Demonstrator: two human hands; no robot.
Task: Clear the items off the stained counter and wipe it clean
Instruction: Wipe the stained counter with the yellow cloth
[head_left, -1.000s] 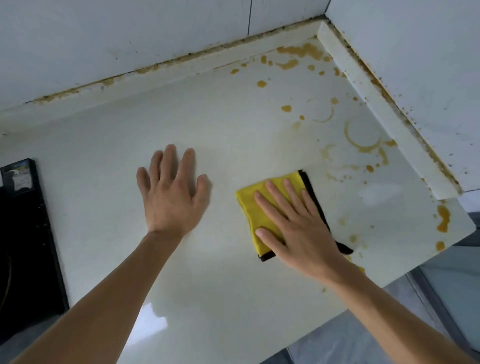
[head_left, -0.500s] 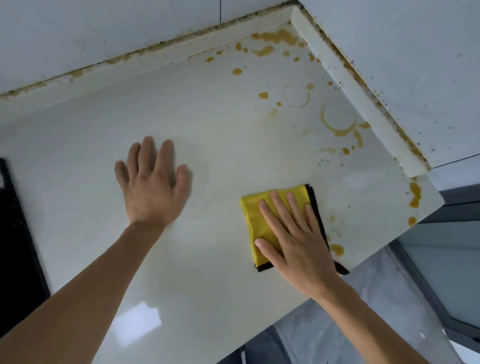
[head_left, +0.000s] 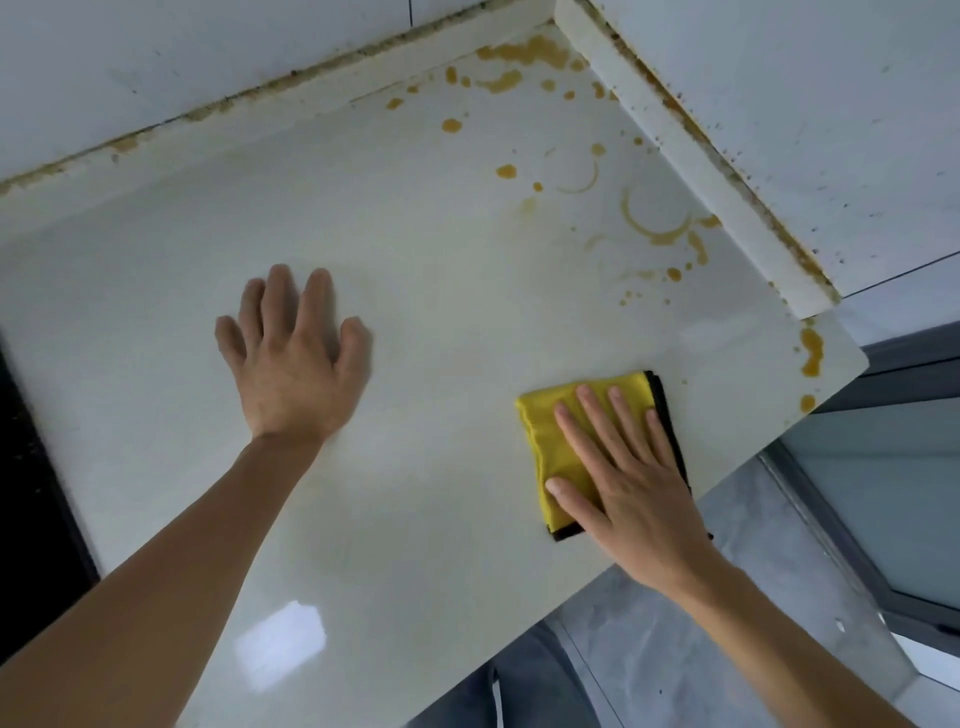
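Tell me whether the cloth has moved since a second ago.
Yes. The cloth under the right hand has slid toward the counter's front right edge, away from the ring stain and nearer the edge stain.

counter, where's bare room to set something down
Bare patch between the left hand and the yellow cloth under the right hand. Also the near counter between the forearms. Orange stains crowd the far right corner.
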